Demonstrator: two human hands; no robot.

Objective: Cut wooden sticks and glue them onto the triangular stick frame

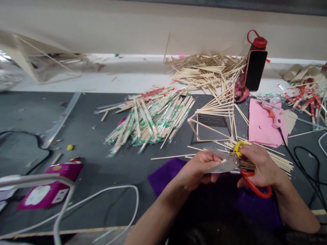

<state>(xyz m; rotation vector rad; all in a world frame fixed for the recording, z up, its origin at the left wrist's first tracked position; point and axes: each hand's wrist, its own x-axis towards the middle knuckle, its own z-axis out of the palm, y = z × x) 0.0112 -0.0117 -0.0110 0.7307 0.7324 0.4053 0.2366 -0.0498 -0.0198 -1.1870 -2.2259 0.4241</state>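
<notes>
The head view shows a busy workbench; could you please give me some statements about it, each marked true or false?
1. The right hand grips the scissors by the handles. True.
2. The glue gun lies on a blue tray. False: it lies on a pink sheet.
3. A phone stands in front of the red bottle. True.
4. The magenta box is at the far right. False: it is at the left.
</notes>
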